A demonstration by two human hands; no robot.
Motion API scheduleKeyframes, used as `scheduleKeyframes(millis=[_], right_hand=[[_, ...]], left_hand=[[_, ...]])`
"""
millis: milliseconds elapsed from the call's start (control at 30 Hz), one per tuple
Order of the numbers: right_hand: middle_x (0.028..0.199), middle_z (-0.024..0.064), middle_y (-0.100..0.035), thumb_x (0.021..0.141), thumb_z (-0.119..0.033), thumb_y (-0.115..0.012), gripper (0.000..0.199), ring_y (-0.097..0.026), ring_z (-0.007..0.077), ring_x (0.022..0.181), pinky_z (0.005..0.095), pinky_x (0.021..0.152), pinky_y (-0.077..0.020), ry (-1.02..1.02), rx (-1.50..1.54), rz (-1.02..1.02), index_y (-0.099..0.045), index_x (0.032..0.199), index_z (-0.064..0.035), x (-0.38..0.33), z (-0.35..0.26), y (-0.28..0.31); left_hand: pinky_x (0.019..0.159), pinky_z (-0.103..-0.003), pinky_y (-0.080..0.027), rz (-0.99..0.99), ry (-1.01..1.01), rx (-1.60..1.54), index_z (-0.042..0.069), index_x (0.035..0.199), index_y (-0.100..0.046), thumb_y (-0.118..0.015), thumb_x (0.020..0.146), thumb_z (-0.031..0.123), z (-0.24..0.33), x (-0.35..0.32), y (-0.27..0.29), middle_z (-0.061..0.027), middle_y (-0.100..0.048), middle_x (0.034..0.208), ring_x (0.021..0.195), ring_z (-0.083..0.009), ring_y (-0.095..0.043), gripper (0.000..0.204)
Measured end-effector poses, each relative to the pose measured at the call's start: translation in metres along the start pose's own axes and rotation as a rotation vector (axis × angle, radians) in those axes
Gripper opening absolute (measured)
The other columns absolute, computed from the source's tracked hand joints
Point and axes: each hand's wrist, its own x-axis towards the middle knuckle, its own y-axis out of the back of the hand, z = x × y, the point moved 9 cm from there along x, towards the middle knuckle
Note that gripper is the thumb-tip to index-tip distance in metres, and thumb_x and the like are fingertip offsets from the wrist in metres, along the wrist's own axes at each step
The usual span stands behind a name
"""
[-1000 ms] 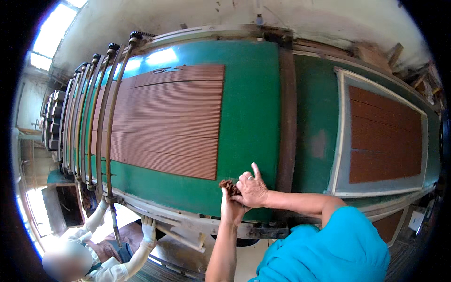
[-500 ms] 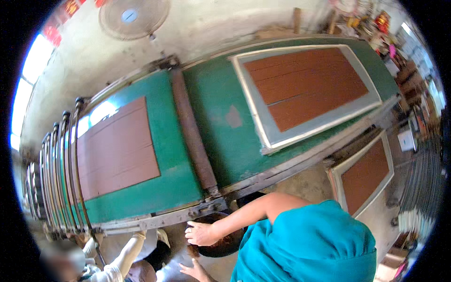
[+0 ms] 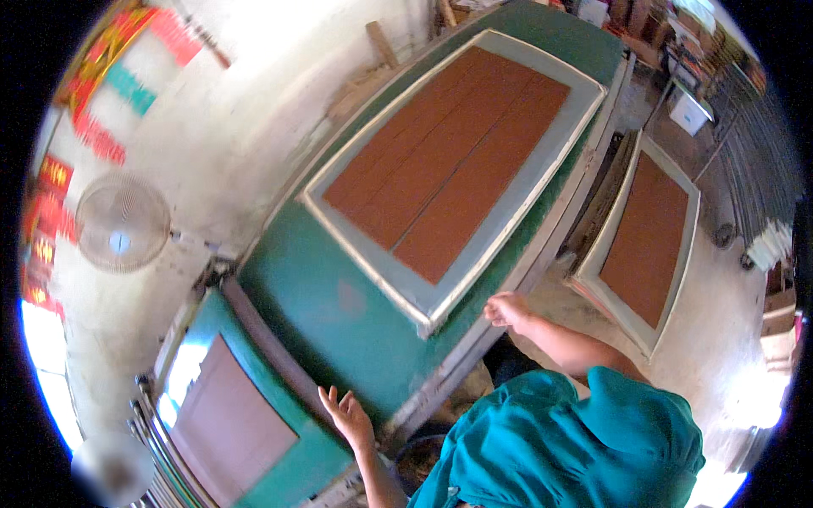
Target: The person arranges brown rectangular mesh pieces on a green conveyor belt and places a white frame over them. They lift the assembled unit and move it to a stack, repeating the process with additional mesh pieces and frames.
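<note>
A large white-edged frame lies on the green table; brown panels fill its middle, split by thin lines. My right hand hovers by the table's near edge, just beside the frame's near long side. Its fingers are curled in, and I see nothing in them. My left hand is raised over the near edge by the dark crossbar, fingers spread and holding nothing. Below my left forearm, a dark tub is partly hidden by my teal top.
A second brown-panelled frame leans below the table's right side. At lower left, metal rollers cross the table next to a flat brown sheet. A co-worker stands there. A fan hangs on the wall.
My view has turned right, toward the framed panels. My right hand has left the tub and come up beside the frame. My left hand has risen to the table's edge.
</note>
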Motion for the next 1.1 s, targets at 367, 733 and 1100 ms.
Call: scheduleKeyframes(millis=[367, 733, 1100], right_hand=[[0.104, 0.0242, -0.055, 0.080, -0.033, -0.060, 0.056, -0.059, 0.0293, 0.087, 0.0414, 0.075, -0.0520, -0.852, 0.548, -0.125, -0.042, 0.114, 0.0074, 0.110, -0.047, 0.049], [0.052, 0.0072, -0.060, 0.066, -0.051, -0.070, 0.050, -0.059, 0.0154, 0.047, 0.0305, 0.042, -0.0472, -0.410, -0.389, 0.423, -0.057, 0.049, -0.0055, 0.089, -0.155, 0.090], [0.070, 0.0008, -0.055, 0.079, -0.040, -0.062, 0.040, -0.048, 0.0099, 0.058, 0.0274, 0.050, -0.0388, 0.188, 0.283, 0.884, -0.059, 0.088, -0.0017, 0.027, -0.171, 0.328]], left_hand=[[0.099, -0.041, -0.032, -0.498, -0.295, 0.796, 0.000, 0.135, -0.023, -0.049, 0.084, 0.010, 0.109, 0.421, -0.339, -0.0221, -0.032, 0.134, 0.120, -0.0371, -0.037, 0.058], [0.091, -0.046, -0.034, -0.488, -0.261, 1.192, -0.008, 0.108, -0.048, -0.032, 0.091, 0.041, 0.067, 0.597, -0.475, -0.0321, -0.042, 0.119, 0.109, -0.0435, -0.041, 0.054], [0.067, -0.036, -0.045, -0.750, 0.358, 0.317, 0.005, 0.106, -0.056, -0.041, 0.087, 0.053, 0.081, 0.393, -0.451, -0.0106, -0.059, 0.084, 0.077, -0.0233, -0.057, 0.054]])
